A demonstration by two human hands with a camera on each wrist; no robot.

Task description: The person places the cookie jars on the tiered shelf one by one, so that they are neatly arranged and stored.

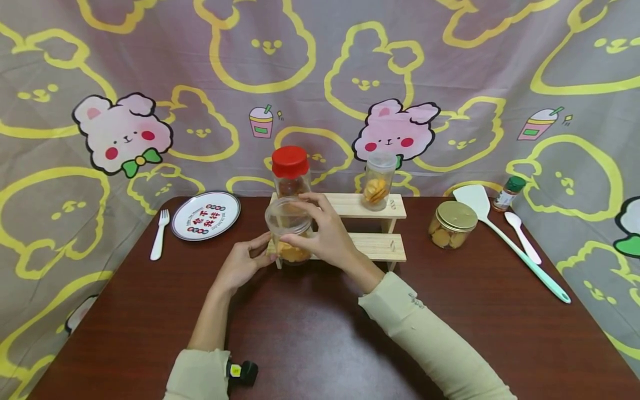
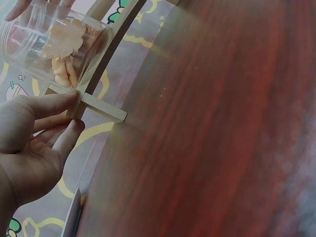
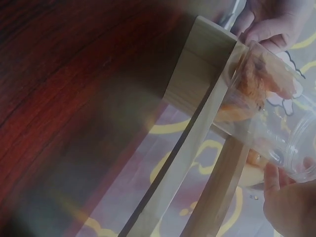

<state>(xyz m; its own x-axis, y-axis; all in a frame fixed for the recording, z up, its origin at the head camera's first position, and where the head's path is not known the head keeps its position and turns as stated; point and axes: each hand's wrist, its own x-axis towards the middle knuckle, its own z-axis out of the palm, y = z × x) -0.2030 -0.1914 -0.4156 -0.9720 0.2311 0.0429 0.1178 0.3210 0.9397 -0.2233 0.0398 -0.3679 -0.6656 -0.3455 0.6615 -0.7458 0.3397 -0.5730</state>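
A clear jar of flower-shaped orange snacks stands at the left end of the lower shelf of a two-step wooden rack. My right hand holds the jar near its top, thumb in front and fingers over the far side. At the rack's left end, my left hand pinches the shelf's edge between thumb and fingers, just beside the jar's base. Behind on the upper shelf is a red-lidded jar, partly hidden by the clear one.
Another snack jar stands on the upper shelf's right. Left of the rack lie a plate and a fork. Toward the right are a gold-lidded jar, a spatula, a spoon and a green-capped bottle.
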